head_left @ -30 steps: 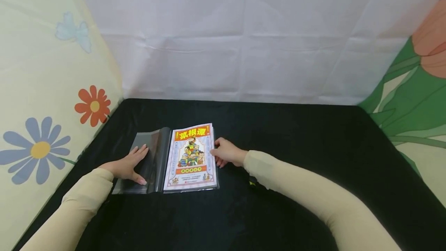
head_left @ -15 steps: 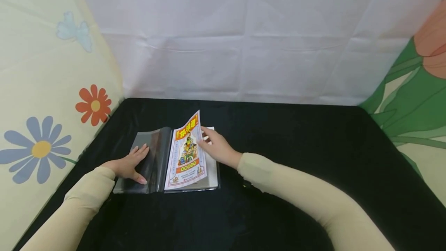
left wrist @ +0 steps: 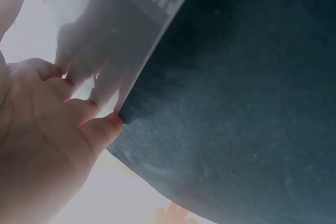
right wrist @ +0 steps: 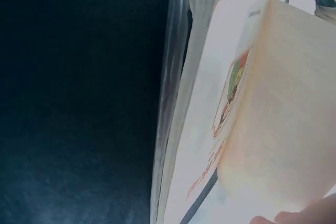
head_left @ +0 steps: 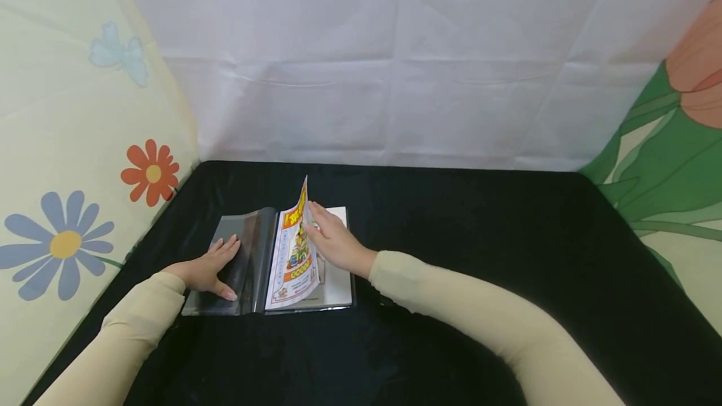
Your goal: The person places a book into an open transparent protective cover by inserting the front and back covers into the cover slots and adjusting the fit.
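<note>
A book (head_left: 333,274) in a clear and dark plastic cover lies open on the black cloth. Its colourful front page (head_left: 293,262), printed with cartoon figures, stands raised and bowed toward the left. Against the free edge of that page is my right hand (head_left: 335,240), fingers mostly straight, thumb tip at the edge. The right wrist view shows the pale back of the page (right wrist: 286,98), with fingertips (right wrist: 283,217) low at its right. My left hand (head_left: 203,268) rests with spread fingers on the plastic flap (head_left: 242,237); the left wrist view shows its fingertips on the glossy plastic (left wrist: 100,40).
Black cloth (head_left: 462,224) covers the table. A white sheet (head_left: 389,80) hangs behind it. Flower-printed fabric (head_left: 56,143) borders the left side, and a leaf-and-tulip print (head_left: 677,155) borders the right.
My right hand has moved left from the book's right edge, lifting the front page and swinging it leftward, which bares the white page beneath. My left hand has stayed in place.
</note>
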The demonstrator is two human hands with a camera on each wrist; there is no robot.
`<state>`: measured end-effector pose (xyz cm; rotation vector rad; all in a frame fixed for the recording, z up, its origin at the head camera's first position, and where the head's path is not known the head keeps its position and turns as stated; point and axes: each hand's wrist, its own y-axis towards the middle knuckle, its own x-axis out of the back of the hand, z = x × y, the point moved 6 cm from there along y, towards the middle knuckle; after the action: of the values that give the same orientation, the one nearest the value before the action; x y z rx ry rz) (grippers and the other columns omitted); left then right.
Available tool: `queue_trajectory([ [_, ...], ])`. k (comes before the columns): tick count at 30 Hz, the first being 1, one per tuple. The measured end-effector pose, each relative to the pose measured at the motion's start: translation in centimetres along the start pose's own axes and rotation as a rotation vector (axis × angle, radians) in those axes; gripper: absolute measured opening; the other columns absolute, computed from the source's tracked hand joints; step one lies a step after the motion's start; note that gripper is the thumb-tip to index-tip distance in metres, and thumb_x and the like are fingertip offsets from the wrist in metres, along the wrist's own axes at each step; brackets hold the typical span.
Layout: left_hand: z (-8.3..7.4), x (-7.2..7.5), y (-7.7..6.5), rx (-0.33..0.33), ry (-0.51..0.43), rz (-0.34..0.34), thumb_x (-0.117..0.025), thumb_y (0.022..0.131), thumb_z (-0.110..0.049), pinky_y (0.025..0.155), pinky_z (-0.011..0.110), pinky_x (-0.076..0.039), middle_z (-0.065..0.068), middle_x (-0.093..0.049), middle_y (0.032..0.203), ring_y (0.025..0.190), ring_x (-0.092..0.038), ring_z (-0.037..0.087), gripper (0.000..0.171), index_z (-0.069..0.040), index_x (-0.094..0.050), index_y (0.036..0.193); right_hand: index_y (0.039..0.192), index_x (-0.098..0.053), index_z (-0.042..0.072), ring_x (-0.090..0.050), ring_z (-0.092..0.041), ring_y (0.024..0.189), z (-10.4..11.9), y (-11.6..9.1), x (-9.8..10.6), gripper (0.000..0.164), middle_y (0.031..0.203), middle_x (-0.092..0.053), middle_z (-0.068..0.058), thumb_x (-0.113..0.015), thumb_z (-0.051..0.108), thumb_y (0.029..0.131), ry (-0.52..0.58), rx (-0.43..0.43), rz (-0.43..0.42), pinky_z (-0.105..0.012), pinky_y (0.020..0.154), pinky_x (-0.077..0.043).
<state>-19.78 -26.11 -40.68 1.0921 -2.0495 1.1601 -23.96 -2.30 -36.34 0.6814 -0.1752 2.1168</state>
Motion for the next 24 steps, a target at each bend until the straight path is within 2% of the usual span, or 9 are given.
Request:
queue_trajectory([
  [2, 0.0, 0.0, 0.0, -0.008, 0.007, -0.004, -0.088, 0.073, -0.024, 0.113, 0.073, -0.004, 0.037, 0.002, 0.159, 0.145, 0.009, 0.058, 0.117, 0.017, -0.011, 0.152, 0.157, -0.02, -0.003, -0.014, -0.036, 0.154, 0.2, 0.0, -0.2, 0.06, 0.167, -0.015, -0.019, -0.045, 0.019, 0.107, -0.031, 0.006, 0.016, -0.053, 0.123, -0.016],
  [9, 0.1, -0.1, 0.2, -0.02, 0.014, -0.009, -0.088, 0.073, -0.023, 0.113, 0.074, -0.005, 0.038, 0.002, 0.159, 0.145, 0.009, 0.059, 0.117, 0.017, -0.012, 0.151, 0.161, -0.019, 0.007, -0.007, -0.035, 0.156, -0.1, 0.2, -1.1, 0.063, 0.17, -0.01, -0.009, -0.043, 0.032, 0.107, -0.155, -0.062, 0.073, -0.068, 0.118, -0.009],
  [13, 0.3, -0.1, 0.2, -0.008, 0.013, -0.006, -0.089, 0.072, -0.026, 0.113, 0.074, -0.005, 0.038, 0.002, 0.159, 0.145, 0.009, 0.058, 0.119, 0.016, -0.011, 0.152, 0.162, -0.016, 0.011, -0.002, -0.035, 0.156, -0.4, 0.1, -1.8, 0.065, 0.17, -0.006, -0.005, -0.043, 0.035, 0.107, -0.247, -0.06, 0.127, -0.069, 0.118, -0.007],
  [18, 0.2, 0.0, 0.1, -0.008, 0.014, -0.006, -0.089, 0.072, -0.027, 0.113, 0.074, -0.004, 0.038, 0.002, 0.159, 0.145, 0.01, 0.058, 0.119, 0.017, -0.011, 0.152, 0.162, -0.019, 0.014, -0.002, -0.034, 0.156, -0.5, 0.0, -2.3, 0.064, 0.17, -0.007, -0.002, -0.042, 0.038, 0.107, -0.321, -0.05, 0.16, -0.071, 0.117, -0.009],
  [24, 0.1, -0.1, 0.1, 0.004, 0.013, -0.002, -0.089, 0.071, -0.028, 0.113, 0.073, -0.003, 0.037, 0.003, 0.159, 0.145, 0.01, 0.057, 0.121, 0.016, -0.011, 0.152, 0.161, -0.023, 0.017, -0.003, -0.029, 0.157, -1.0, 0.4, -3.1, 0.063, 0.17, -0.008, 0.002, -0.043, 0.04, 0.106, -0.407, -0.061, 0.211, -0.066, 0.119, -0.011],
])
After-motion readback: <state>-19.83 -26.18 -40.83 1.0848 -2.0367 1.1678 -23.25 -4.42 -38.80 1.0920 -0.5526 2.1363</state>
